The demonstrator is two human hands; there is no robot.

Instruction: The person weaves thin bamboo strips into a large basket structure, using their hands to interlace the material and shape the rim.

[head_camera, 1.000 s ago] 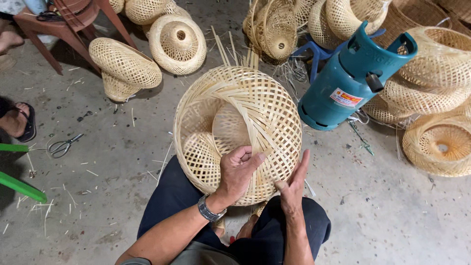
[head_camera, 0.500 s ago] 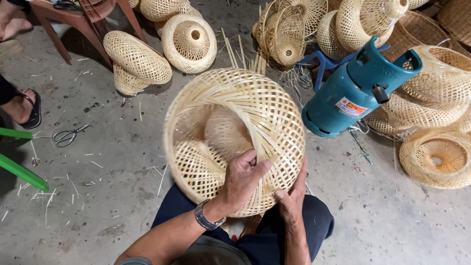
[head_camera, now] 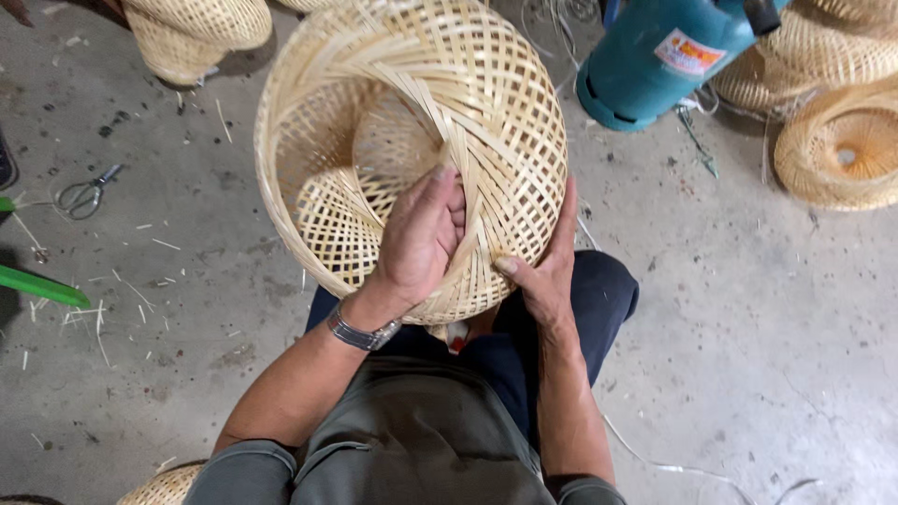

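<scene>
A large woven bamboo basket (head_camera: 486, 84) of pale strips rests on my lap, tilted so its open inside faces up and left. My left hand (head_camera: 419, 236), with a metal watch at the wrist, grips the basket's near rim, fingers curled over a bundle of strips. My right hand (head_camera: 545, 266) presses flat against the outer wall at the lower right, thumb on the weave. A smaller woven form lies inside the basket.
A teal gas cylinder (head_camera: 655, 56) lies at the upper right. Woven baskets (head_camera: 837, 145) sit at the right, and another basket (head_camera: 192, 33) at the upper left. Scissors (head_camera: 86, 194) lie on the concrete floor at the left, near a green rod (head_camera: 42, 285) and scattered bamboo slivers.
The view has moved closer and lower over the basket. My left hand has shifted up onto the rim and closed on the strips; my right hand stays against the outer wall.
</scene>
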